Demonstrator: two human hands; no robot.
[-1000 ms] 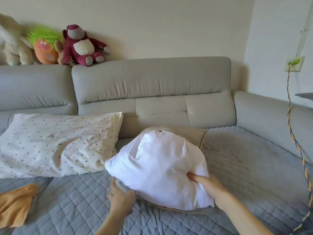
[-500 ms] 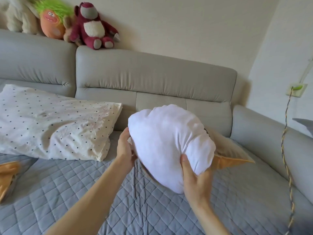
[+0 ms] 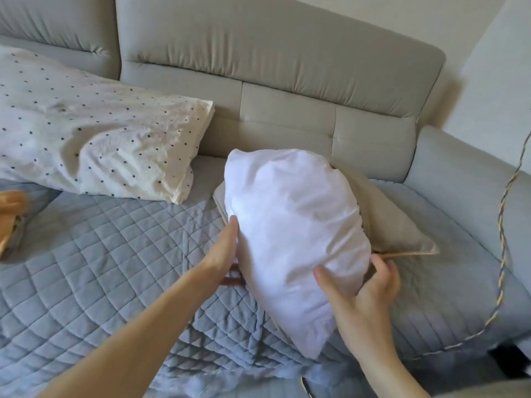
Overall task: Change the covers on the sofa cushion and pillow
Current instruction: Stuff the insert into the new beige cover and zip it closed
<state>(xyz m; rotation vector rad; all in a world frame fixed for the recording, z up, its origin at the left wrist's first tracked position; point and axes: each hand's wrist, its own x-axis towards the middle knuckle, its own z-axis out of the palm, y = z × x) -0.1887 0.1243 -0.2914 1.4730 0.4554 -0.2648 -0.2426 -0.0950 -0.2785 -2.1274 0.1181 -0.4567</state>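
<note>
A bare white cushion insert (image 3: 290, 228) stands squeezed and upright on the sofa seat, partly out of a beige cover (image 3: 393, 222) that lies flat behind it. My left hand (image 3: 222, 248) presses flat against the insert's left side, fingers straight. My right hand (image 3: 370, 288) grips the insert's lower right edge, thumb on the front and fingers curled behind. A polka-dot pillow (image 3: 94, 139) leans against the backrest at the left. An orange cloth (image 3: 11, 214) shows at the left edge.
A grey quilted throw (image 3: 109, 265) covers the seat and is rucked up near the front. The sofa backrest (image 3: 275, 56) runs behind, the right armrest (image 3: 471, 179) bounds the seat. A braided cable (image 3: 502, 231) hangs down the right side.
The view has tilted down and nearer. The insert has come lower and turned more upright; my left hand slid down its side, and my right hand shifted to the lower right edge.
</note>
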